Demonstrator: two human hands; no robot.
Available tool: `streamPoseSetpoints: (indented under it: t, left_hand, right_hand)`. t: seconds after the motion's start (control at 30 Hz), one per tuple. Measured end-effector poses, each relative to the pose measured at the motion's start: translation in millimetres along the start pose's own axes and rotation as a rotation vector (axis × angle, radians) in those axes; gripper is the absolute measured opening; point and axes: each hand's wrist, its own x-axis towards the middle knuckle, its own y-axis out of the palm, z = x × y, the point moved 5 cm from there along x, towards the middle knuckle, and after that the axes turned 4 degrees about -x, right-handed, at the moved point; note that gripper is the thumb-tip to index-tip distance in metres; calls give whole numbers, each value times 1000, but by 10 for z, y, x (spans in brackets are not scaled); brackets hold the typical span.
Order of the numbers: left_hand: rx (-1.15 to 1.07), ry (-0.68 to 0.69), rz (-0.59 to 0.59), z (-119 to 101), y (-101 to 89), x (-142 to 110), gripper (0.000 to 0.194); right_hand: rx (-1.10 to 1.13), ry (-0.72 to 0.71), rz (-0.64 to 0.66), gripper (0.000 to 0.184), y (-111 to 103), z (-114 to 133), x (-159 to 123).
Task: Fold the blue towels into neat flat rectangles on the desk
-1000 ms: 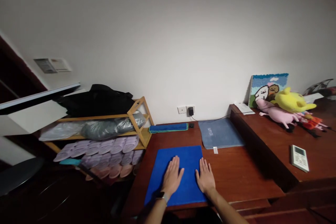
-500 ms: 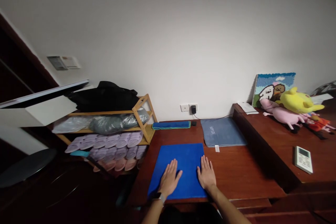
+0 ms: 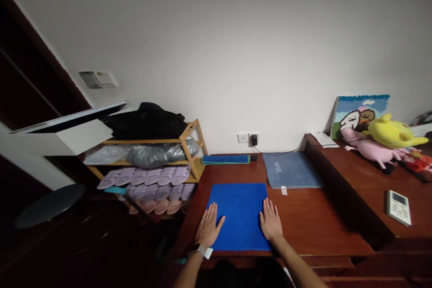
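Note:
A bright blue cloth [image 3: 240, 216] lies spread flat near the front edge of the wooden desk. My left hand [image 3: 208, 226] rests open, palm down, over the cloth's left edge, with a watch on the wrist and a small white tag beside it. Over the right edge my right hand [image 3: 271, 220] lies flat and open too, fingers pointing away from me. Behind and to the right is a folded grey-blue towel [image 3: 292, 170] with a white label. A narrow folded dark blue cloth [image 3: 226, 159] with green trim lies by the wall.
On the left stands a wooden rack [image 3: 193, 137] with slippers and a black bag [image 3: 148, 122]. A raised desk section [image 3: 364, 189] on the right bears plush toys [image 3: 389, 131], a picture and a remote control [image 3: 398, 207]. A black plug [image 3: 254, 139] with a cable sits in the wall socket.
My left hand has slid left from the cloth's surface to its left edge, uncovering the white tag. My right hand stays by the right edge. The view has shifted slightly left.

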Motion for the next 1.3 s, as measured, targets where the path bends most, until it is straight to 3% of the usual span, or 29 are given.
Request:
streamPoseSetpoints:
  t: [0.27, 0.5, 0.6, 0.8, 0.9, 0.97, 1.07, 1.3]
  left_hand:
    - [-18, -11, 2, 7, 25, 14, 77]
    - [-23, -14, -1, -65, -102, 39, 79]
    - [-43, 74, -6, -484, -181, 48, 76]
    - [-202, 419, 163, -1996, -8, -39, 70]
    - [-254, 372, 214, -2305, 164, -76, 69]
    - [-245, 313, 242, -2252, 242, -103, 68]
    - [-197, 290, 255, -1903, 241, -157, 68]
    - [-60, -42, 182, -288, -23, -262, 74]
  right_hand:
    - [1, -5, 32, 70, 59, 1, -285]
    - [-2, 4, 49, 69, -20, 41, -301]
    - [-2, 2, 53, 69, -27, 48, -298]
    - [-40, -67, 53, 64, 80, 7, -290]
    - [-59, -110, 59, 65, 134, -11, -293]
    - [-58, -88, 49, 64, 122, -21, -295]
    - [-51, -43, 40, 64, 59, -9, -303]
    - [-17, -12, 47, 66, -9, 22, -321]
